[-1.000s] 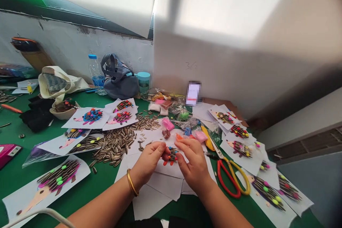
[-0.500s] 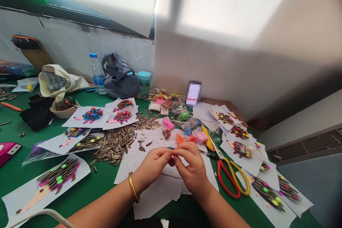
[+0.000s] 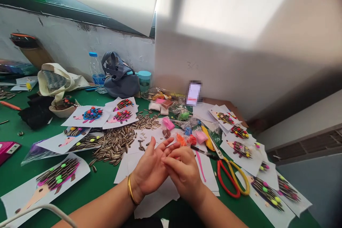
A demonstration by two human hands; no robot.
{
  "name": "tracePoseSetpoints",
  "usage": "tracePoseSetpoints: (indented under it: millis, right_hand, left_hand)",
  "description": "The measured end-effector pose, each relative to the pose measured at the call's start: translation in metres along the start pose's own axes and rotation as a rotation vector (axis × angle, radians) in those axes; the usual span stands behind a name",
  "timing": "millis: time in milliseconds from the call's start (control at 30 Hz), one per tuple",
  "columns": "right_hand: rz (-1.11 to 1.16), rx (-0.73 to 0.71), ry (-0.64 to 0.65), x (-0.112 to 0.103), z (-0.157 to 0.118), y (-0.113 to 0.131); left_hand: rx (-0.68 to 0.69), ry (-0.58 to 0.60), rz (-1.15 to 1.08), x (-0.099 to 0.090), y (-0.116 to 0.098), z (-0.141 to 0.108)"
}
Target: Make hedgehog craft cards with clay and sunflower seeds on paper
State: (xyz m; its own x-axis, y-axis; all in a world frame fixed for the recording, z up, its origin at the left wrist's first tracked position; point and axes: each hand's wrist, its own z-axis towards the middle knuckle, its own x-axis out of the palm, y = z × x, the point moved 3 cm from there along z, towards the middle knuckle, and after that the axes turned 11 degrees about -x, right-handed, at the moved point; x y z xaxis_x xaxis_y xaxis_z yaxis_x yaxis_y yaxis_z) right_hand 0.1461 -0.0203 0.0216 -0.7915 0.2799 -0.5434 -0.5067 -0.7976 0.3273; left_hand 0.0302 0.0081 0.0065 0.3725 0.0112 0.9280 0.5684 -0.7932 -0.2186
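My left hand [image 3: 152,171] is turned palm up with its fingers spread, over white paper sheets [image 3: 153,205]. Across its palm lie the fingertips of my right hand [image 3: 184,172], pinched together; whatever is between them is too small or hidden to make out. Bags of coloured clay, with an orange lump [image 3: 181,140] and a pink lump [image 3: 201,137], sit just beyond the hands. To the right of my right hand, a thin pink tool [image 3: 200,166] lies on the paper beside a black pen [image 3: 204,152].
Red and yellow scissors [image 3: 229,176] lie at the right near hedgehog pictures [image 3: 268,192]. A heap of sunflower seeds [image 3: 114,144] and more pictures [image 3: 57,181] are at the left. Behind stand a water bottle [image 3: 97,74], a grey bag [image 3: 121,82] and a phone [image 3: 193,93].
My left hand has opened from a pinch and turned palm up. My right fingertips have moved onto its palm. The pink tool and more of the pen now show.
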Motion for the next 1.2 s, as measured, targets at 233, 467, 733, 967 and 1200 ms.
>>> tracePoseSetpoints:
  millis: [233, 467, 733, 967, 1200]
  right_hand:
    - [-0.126, -0.104, 0.209, 0.009, 0.001, 0.01]
    - [-0.285, -0.138, 0.275, 0.009, -0.005, 0.003]
    - [-0.262, -0.142, 0.264, 0.009, -0.005, 0.0]
    - [-0.2, -0.167, 0.307, 0.01, -0.006, -0.003]
    - [-0.221, -0.175, 0.254, 0.008, -0.006, -0.005]
  left_hand:
    - [0.082, 0.042, -0.142, -0.008, -0.017, -0.001]
    - [0.038, 0.077, -0.125, -0.009, -0.017, -0.001]
    - [0.014, 0.102, -0.095, -0.008, -0.016, -0.001]
    - [0.054, 0.085, -0.082, -0.006, -0.019, -0.003]
    - [0.068, 0.101, -0.079, -0.005, -0.019, -0.003]
